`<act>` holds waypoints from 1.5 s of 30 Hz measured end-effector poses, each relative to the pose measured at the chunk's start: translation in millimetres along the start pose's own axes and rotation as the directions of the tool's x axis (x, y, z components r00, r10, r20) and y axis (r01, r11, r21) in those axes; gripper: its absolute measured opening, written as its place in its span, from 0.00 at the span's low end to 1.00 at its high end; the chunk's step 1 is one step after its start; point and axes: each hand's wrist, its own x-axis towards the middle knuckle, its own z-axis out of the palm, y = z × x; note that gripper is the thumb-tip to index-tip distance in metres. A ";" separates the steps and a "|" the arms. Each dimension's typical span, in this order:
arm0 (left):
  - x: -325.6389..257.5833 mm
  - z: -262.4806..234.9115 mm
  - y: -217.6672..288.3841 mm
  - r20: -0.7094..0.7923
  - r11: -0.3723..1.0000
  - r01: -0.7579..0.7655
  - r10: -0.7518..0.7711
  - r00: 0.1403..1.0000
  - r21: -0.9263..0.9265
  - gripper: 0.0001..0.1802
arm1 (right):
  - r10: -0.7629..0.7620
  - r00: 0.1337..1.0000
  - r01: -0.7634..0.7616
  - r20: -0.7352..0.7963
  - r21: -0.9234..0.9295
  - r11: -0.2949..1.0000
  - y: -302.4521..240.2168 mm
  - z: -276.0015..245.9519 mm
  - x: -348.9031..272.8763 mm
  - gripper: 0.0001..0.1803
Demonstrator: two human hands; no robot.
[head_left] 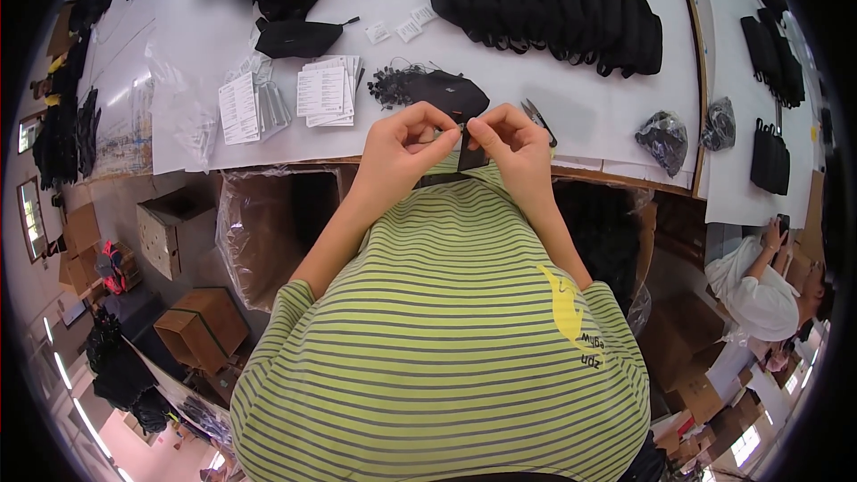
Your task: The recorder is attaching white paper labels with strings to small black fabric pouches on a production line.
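Both hands are raised in front of the chest, just off the near edge of the tabletop (571, 125). The left hand (403, 145) and right hand (511, 145) meet fingertip to fingertip, both pinching the top of a small black tag (470, 157) that hangs between them. What exactly sits at the pinch point is too small to tell, possibly a thin string or fastener.

On the white tabletop just beyond the hands: a pile of black string loops (393, 85) beside a black fabric pouch (451, 92), and small scissors (537, 118) just right of the right hand. Left of those, stacks of white printed cards (326, 91), more cards (241, 107) and clear plastic bags (183, 116). Far side: a long row of overlapped black pouches (549, 9); a single black pouch (296, 37) lies at upper left.

Below the tabletop edge, a plastic-lined cardboard box (268, 223). Another person in white (759, 290) sits at lower right.
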 end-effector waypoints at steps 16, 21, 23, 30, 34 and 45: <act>-2.0 22.7 5.0 0.205 0.961 -0.084 0.029 0.978 0.262 0.06 | 0.025 0.965 0.098 0.260 -0.450 0.888 -5.4 -26.4 51.7 0.17; -1.3 43.9 -7.1 0.485 0.871 -0.340 0.139 0.863 0.355 0.06 | 0.328 0.876 0.235 0.353 -0.907 0.349 43.9 -30.1 61.5 0.29; -0.4 41.6 -6.8 0.496 0.854 -0.332 0.103 0.862 0.401 0.05 | 0.329 0.891 0.195 0.313 -0.918 0.344 52.1 -30.8 57.4 0.27; 3.9 24.9 -32.2 0.249 0.931 -0.255 0.190 0.950 0.261 0.08 | 0.087 0.985 0.086 0.152 -0.850 0.520 61.8 -37.7 55.6 0.11; 25.9 -2.2 -72.2 0.074 0.898 -0.131 0.110 0.991 0.421 0.09 | 0.030 0.965 0.220 0.259 -0.871 0.440 57.8 -46.1 51.2 0.17; 24.6 -16.5 -104.8 0.112 0.903 -0.025 -0.026 0.993 0.429 0.10 | 0.224 0.895 0.331 0.386 -0.911 0.246 101.1 -59.7 55.1 0.25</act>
